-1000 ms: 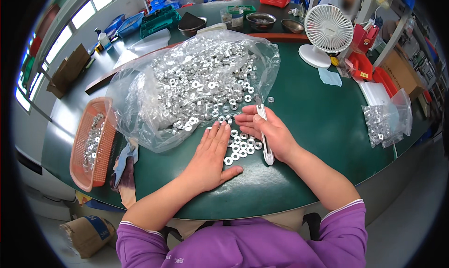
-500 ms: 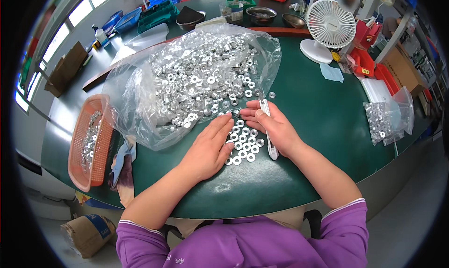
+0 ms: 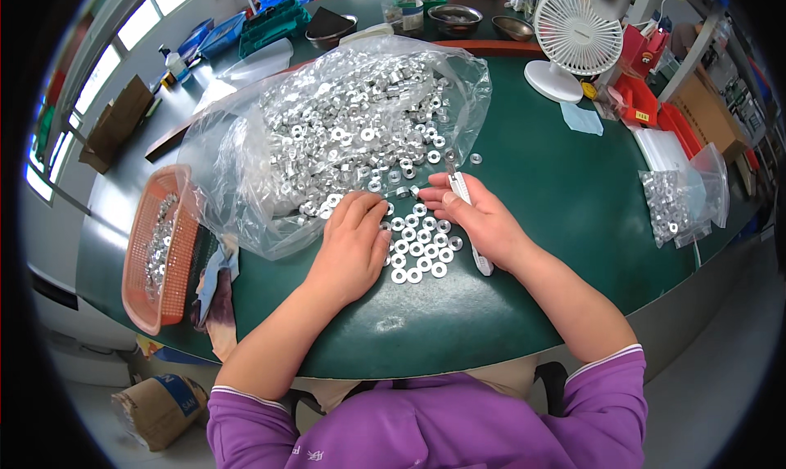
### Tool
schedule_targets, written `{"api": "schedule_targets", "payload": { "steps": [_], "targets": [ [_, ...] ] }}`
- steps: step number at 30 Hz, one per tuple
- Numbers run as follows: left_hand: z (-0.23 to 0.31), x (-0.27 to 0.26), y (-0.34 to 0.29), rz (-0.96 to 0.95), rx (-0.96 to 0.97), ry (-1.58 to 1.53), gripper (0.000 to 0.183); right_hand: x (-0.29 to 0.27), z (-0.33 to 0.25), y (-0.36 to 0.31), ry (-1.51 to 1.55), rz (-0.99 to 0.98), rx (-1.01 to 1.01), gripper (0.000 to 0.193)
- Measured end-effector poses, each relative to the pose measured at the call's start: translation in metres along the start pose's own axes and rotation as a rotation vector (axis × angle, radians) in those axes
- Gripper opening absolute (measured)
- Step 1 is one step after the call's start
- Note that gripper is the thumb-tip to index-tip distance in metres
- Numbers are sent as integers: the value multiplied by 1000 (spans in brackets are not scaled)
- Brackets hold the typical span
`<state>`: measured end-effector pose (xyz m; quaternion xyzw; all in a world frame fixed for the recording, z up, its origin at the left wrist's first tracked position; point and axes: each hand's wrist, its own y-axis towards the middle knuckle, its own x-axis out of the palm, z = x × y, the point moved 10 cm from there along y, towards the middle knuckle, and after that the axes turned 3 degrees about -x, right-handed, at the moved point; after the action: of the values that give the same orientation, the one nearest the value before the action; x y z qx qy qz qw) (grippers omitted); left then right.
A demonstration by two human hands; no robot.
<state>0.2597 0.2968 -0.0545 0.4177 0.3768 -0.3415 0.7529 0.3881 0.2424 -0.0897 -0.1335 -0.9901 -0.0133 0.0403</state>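
Note:
On the green table a patch of small silver metal rings (image 3: 423, 248) lies loose, mostly flat, between my two hands. My left hand (image 3: 354, 244) rests at the left edge of the patch, palm down, fingers slightly bent and close together, gripping nothing that I can see. In my right hand (image 3: 485, 223) is a white utility knife (image 3: 460, 188), held under the thumb with its thin tip pointing away from me. The right fingers reach towards the rings. Just beyond both hands, a big clear plastic bag (image 3: 221, 174) lies spread, heaped with many more such rings.
A pink basket (image 3: 133, 256) with metal parts stands at the left, beside cloths (image 3: 219, 281). A white fan (image 3: 578, 43), red bins (image 3: 634, 101) and small bags of rings (image 3: 665, 203) are at the right. Metal bowls (image 3: 455, 19) sit at the back.
My left hand has drawn back to the left, its fingers now more bent. More rings show in the patch, which looks wider. The right hand keeps the utility knife, almost unmoved.

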Motion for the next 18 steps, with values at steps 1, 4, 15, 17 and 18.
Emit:
{"api": "schedule_targets", "payload": {
  "steps": [1,4,15,17,18],
  "targets": [
    [2,-1,-3,-4,5,-13,33,-1,0,0,2,1,-2,39],
    [9,6,-8,-134,20,-213,38,0,-2,-1,-91,-42,-28,39],
    [-1,0,-16,-231,-74,-346,67,-22,-13,-19,-381,2,331,26],
    [2,1,-16,-230,-69,-328,68,-14,-7,-22,-375,-47,359,27],
    [1,4,-18,-255,-108,-397,68,-7,-5,-23,-325,-76,370,26]
  ]
}}
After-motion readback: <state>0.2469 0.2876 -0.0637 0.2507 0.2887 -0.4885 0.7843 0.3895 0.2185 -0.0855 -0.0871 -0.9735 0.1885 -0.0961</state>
